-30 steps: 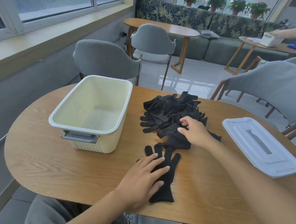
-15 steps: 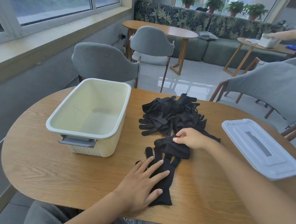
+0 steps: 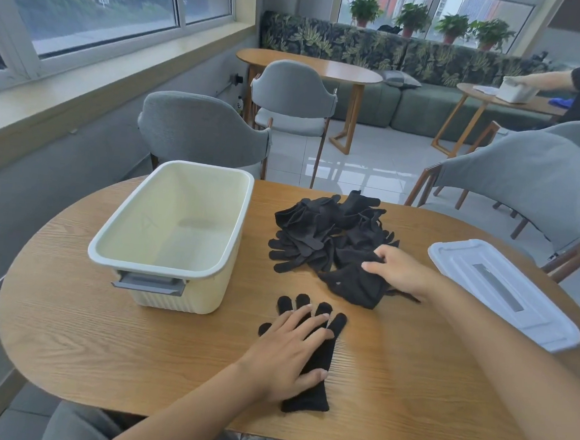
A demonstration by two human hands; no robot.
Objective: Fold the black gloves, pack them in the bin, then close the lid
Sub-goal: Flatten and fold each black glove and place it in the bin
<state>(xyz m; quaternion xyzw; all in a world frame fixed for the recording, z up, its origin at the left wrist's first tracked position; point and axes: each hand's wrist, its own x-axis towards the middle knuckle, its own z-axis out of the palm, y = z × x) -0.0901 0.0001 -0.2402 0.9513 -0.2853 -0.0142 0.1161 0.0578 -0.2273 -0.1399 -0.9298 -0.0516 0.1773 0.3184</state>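
Gloves at mid-surface, two groups. One glove (image 3: 309,358) lies flat and alone near the front edge, fingers pointing away from the person, cuff toward them. Left hand (image 3: 286,352) rests on it palm down, fingers straight and spread, thumb against the cuff side; nothing gripped. Likely purpose: pin it flat and keep it square for folding or for receiving its mate.

Right hand (image 3: 398,268) sits at the near edge of the loose pile (image 3: 329,233), fingers curled into the fabric of a second glove (image 3: 352,284) that is bunched and partly drawn out of the heap. Grip closed on that glove. Judged to be pulling a partner toward the flat one.

Bin (image 3: 175,225) stands on the left half of the wooden surface (image 3: 101,344), open, nothing visible inside, latch handle facing the person. Lid (image 3: 503,293) lies flat at the right, well apart from the bin, near the right edge. Task looks barely begun: no folded glove in sight, nothing packed.

Room to move: bare wood between flat glove and pile, enough to lay the second glove down beside or on top of the first. Bare strip also between bin and pile, so a straight carry leftward over the bin rim looks unobstructed. Flat glove's cuff lies near the front edge; a careless slide toward the person could drag it over. Lid corner also close to its edge. Grey chairs (image 3: 202,131) stand beyond the far side, clear of the work.
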